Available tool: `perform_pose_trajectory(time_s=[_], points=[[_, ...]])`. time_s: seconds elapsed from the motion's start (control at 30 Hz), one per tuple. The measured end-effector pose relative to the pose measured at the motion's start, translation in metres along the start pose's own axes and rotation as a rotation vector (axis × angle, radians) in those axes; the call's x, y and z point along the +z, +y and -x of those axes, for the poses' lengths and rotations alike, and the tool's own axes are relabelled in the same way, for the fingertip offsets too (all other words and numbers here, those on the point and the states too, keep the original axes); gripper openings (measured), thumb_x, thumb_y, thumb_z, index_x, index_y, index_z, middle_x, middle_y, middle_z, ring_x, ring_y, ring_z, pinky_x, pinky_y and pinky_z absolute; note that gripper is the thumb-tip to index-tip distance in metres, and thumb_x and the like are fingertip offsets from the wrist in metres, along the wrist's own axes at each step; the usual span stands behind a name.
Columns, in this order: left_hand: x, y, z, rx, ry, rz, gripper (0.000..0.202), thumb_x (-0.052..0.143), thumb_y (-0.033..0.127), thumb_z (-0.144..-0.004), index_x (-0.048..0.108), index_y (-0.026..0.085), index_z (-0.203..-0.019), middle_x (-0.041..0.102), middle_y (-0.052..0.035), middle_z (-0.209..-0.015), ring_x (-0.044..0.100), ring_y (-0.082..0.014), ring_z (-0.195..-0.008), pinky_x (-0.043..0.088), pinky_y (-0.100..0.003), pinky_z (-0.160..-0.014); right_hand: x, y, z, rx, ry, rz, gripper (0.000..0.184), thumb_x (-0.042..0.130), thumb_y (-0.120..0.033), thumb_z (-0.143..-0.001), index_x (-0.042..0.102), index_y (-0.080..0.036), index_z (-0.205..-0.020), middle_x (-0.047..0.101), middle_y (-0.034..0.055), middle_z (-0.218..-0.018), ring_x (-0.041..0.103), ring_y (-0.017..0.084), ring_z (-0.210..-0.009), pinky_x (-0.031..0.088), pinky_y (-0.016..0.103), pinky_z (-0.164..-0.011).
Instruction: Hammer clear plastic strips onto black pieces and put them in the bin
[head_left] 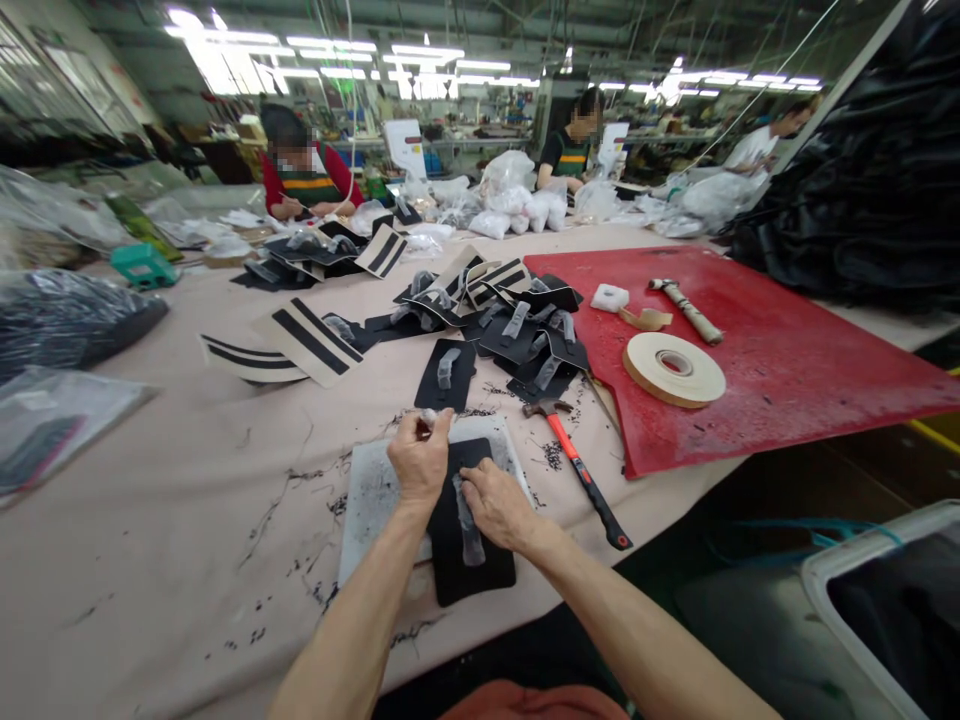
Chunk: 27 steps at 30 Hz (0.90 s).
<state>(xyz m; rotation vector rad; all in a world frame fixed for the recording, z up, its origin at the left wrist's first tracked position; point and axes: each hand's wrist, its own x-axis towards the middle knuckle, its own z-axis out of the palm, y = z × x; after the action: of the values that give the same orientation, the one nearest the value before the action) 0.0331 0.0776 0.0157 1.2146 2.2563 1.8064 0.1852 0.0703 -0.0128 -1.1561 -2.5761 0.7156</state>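
Observation:
A black cut piece (480, 560) with a clear strip down its middle lies on a white cutting board (367, 500) at the table's near edge. My left hand (420, 462) sits at the piece's top end, its fingers pinched on a small pale bit. Beside it, my right hand (495, 505) presses down on the piece, fingertips against the clear strip. An orange-and-black hammer (581, 475) lies just right of the board.
A heap of black pieces (525, 335) and striped beige pieces (311, 340) covers the table's middle. A red mat (787, 350) holds a tape roll (673, 367), a mallet (686, 308) and a white block (609, 297). Three other people work at the far side.

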Motion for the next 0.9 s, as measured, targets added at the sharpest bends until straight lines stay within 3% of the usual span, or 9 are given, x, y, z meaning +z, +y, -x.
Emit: perform_pose_trajectory(time_s=[0.1,0.17,0.23,0.3,0.37,0.5,0.63,0.73,0.9], points=[[-0.026,0.005,-0.020,0.010,-0.026,0.126,0.027,0.071,0.045,-0.080,0.067,0.018,-0.077,0.066,0.0015,-0.066,0.059,-0.0129,-0.061,0.047,-0.022,-0.061,-0.015,0.002,0.008,-0.223,-0.014,0.035,0.054,0.040,-0.006,-0.091,0.049,-0.019,-0.143,0.051,0.0111,-0.135,0.056,0.017,-0.107,0.045,0.029,-0.089],[-0.042,-0.004,-0.023,-0.034,-0.034,0.177,0.028,0.071,0.045,-0.081,0.070,0.017,-0.084,0.071,-0.0013,-0.073,0.064,-0.0149,-0.066,0.051,-0.023,-0.063,-0.026,-0.001,0.013,-0.450,-0.065,0.155,0.060,0.052,-0.006,-0.082,0.052,-0.023,-0.139,0.043,0.0091,-0.148,0.051,0.021,-0.113,0.043,0.034,-0.091],[-0.053,-0.020,-0.019,-0.093,-0.063,0.194,0.030,0.071,0.045,-0.081,0.071,0.015,-0.087,0.073,-0.0037,-0.077,0.068,-0.0163,-0.068,0.055,-0.025,-0.065,-0.034,-0.008,0.014,-0.626,-0.126,0.305,0.042,0.059,-0.013,-0.079,0.062,-0.022,-0.120,0.051,0.0082,-0.140,0.049,0.025,-0.112,0.041,0.039,-0.092],[-0.060,-0.035,-0.011,-0.157,-0.084,0.193,0.031,0.071,0.045,-0.081,0.072,0.015,-0.085,0.073,-0.0043,-0.075,0.069,-0.0168,-0.066,0.057,-0.026,-0.065,-0.039,-0.017,0.009,-0.661,-0.132,0.420,0.017,0.058,-0.017,-0.084,0.064,-0.018,-0.100,0.062,0.0095,-0.115,0.051,0.026,-0.103,0.040,0.040,-0.090],[-0.065,-0.046,-0.005,-0.209,-0.046,0.211,0.031,0.073,0.045,-0.080,0.072,0.014,-0.085,0.074,-0.0041,-0.074,0.070,-0.0172,-0.066,0.060,-0.027,-0.067,-0.040,-0.025,0.002,-0.519,-0.049,0.497,0.010,0.053,-0.017,-0.087,0.062,-0.016,-0.091,0.063,0.0108,-0.096,0.052,0.027,-0.095,0.040,0.041,-0.087],[-0.075,-0.051,-0.006,-0.248,0.090,0.275,0.032,0.073,0.046,-0.080,0.072,0.015,-0.089,0.075,-0.0035,-0.079,0.071,-0.0172,-0.069,0.063,-0.031,-0.072,-0.034,-0.035,-0.002,-0.088,0.106,0.468,0.013,0.049,-0.019,-0.088,0.060,-0.014,-0.094,0.065,0.0135,-0.089,0.059,0.029,-0.088,0.042,0.040,-0.080],[-0.070,-0.052,-0.006,-0.255,0.008,0.285,0.031,0.073,0.044,-0.080,0.072,0.014,-0.090,0.075,-0.0038,-0.079,0.071,-0.0172,-0.070,0.063,-0.031,-0.072,-0.009,-0.035,0.011,0.215,0.102,0.211,0.042,0.046,-0.034,-0.099,0.051,-0.011,-0.133,0.072,0.0092,-0.088,0.068,0.025,-0.078,0.047,0.033,-0.070],[-0.055,-0.054,0.004,-0.262,-0.146,0.317,0.027,0.073,0.041,-0.080,0.072,0.015,-0.089,0.075,-0.0039,-0.080,0.072,-0.0181,-0.073,0.062,-0.029,-0.073,0.013,-0.034,0.019,0.262,0.193,0.111,0.055,0.044,-0.041,-0.102,0.040,-0.013,-0.149,0.074,0.0117,-0.102,0.072,0.025,-0.087,0.051,0.032,-0.075],[-0.029,-0.052,0.019,-0.257,-0.305,0.379,0.024,0.073,0.039,-0.081,0.072,0.017,-0.089,0.075,-0.0027,-0.082,0.071,-0.0172,-0.075,0.059,-0.027,-0.074,0.028,-0.034,0.017,0.263,0.314,0.033,0.047,0.037,-0.038,-0.105,0.052,-0.012,-0.142,0.072,0.0161,-0.117,0.071,0.026,-0.099,0.052,0.033,-0.086]])
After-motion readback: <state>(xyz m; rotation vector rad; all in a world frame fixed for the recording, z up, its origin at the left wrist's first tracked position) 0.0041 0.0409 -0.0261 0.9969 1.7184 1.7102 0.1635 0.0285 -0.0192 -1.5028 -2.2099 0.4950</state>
